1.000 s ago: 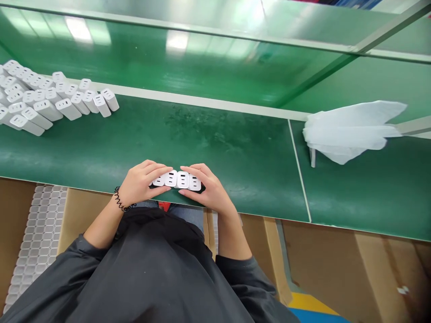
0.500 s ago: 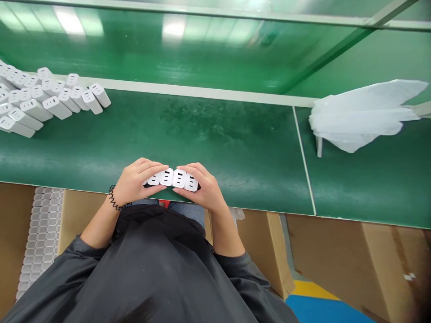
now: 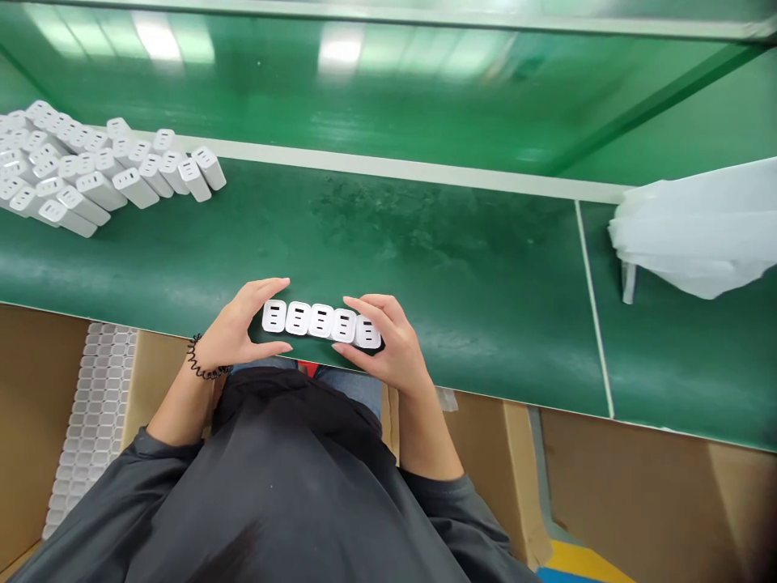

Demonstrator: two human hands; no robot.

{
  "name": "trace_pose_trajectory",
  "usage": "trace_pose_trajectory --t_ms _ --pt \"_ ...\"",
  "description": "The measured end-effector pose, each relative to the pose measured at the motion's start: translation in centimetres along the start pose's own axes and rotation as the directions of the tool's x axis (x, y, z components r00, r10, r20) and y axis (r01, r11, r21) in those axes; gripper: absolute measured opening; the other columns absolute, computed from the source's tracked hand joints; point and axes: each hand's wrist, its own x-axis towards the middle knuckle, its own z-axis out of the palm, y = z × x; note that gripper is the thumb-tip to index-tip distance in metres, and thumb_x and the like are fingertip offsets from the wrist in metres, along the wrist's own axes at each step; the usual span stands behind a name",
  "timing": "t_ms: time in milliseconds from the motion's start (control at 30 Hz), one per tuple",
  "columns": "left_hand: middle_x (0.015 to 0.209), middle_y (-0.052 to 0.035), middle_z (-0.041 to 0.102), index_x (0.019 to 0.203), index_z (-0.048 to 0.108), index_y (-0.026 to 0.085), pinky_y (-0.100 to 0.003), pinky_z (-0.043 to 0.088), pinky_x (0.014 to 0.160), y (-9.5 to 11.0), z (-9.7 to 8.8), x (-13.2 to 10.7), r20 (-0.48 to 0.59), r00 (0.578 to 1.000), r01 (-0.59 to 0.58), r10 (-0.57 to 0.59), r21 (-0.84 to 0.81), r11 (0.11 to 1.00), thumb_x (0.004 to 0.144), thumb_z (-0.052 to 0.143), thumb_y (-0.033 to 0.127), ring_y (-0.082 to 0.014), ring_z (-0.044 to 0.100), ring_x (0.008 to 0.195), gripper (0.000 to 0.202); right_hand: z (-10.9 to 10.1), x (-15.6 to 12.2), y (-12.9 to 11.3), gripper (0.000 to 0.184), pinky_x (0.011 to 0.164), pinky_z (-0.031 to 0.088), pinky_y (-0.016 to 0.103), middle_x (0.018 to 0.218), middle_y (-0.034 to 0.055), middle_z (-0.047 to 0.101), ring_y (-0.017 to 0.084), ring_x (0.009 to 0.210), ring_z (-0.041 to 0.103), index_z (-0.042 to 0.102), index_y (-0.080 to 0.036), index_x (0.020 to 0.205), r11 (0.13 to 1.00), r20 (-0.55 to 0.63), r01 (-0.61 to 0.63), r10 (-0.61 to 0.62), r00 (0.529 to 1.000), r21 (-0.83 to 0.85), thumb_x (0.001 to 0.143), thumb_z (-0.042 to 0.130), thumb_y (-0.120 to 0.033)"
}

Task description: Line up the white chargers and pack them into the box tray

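A row of several white chargers (image 3: 320,321) stands side by side, port faces up, near the front edge of the green table (image 3: 437,275). My left hand (image 3: 239,332) cups the left end of the row, thumb below and fingers curved above, apart from the chargers. My right hand (image 3: 385,348) clasps the right end, fingers wrapped round the last charger. A black coil band circles my left wrist.
A heap of white chargers (image 3: 91,170) lies at the table's far left. A white plastic bag (image 3: 704,231) sits at the right edge. Below the table stand cardboard boxes (image 3: 637,486) and a tray of packed chargers (image 3: 91,421) on the left.
My left hand has opened and drawn back from the row, so more chargers show. The row has straightened. My view has shifted a little to the left.
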Motion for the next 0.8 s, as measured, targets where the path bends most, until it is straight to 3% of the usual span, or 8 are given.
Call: trace_pose_trajectory --t_ms 267,533,667,800 --pt "0.126 -0.0083 0.068 0.149 0.036 0.026 -0.039 0.05 0.097 -0.6 0.9 -0.4 0.079 0.993 0.091 -0.09 -0.003 0.996 0.089 0.071 0.041 -0.0232 0.064 0.112 0.072 0.1 0.0 0.0 0.047 0.079 0.058 0.039 0.113 0.0095 0.064 0.025 0.098 0.065 0.059 -0.027 0.131 0.999 0.017 -0.031 0.032 0.999 -0.026 0.088 0.068 -0.046" --pt "0.123 -0.0067 0.07 0.134 0.054 0.024 -0.038 0.049 0.099 -0.6 1.1 -0.3 0.085 0.99 0.111 -0.112 0.016 0.994 0.088 0.072 0.043 -0.0218 0.066 0.108 0.052 0.2 -0.1 0.0 0.043 0.075 0.057 0.037 0.111 0.0093 0.068 0.025 0.094 0.068 0.061 -0.026 0.126 0.998 0.018 -0.039 0.04 0.999 -0.042 0.089 0.068 -0.047" --pt "0.119 -0.007 0.072 0.128 0.059 0.023 -0.039 0.049 0.099 -0.6 1.1 -0.2 0.088 0.984 0.157 -0.157 0.003 0.988 0.087 0.072 0.046 -0.0223 0.067 0.104 0.048 0.3 -0.2 0.1 0.043 0.074 0.057 0.038 0.111 0.0096 0.069 0.025 0.094 0.068 0.061 -0.026 0.124 0.997 0.024 -0.048 0.05 0.998 -0.053 0.088 0.068 -0.048" --pt "0.116 -0.0063 0.072 0.124 0.06 0.022 -0.038 0.05 0.096 -0.6 1.3 -0.2 0.056 0.99 0.133 -0.133 -0.002 0.991 0.088 0.072 0.047 -0.0214 0.068 0.103 0.046 0.3 -0.2 0.1 0.042 0.075 0.058 0.038 0.111 0.0093 0.069 0.025 0.094 0.068 0.061 -0.027 0.124 0.998 0.021 -0.041 0.043 0.999 -0.056 0.088 0.068 -0.047"
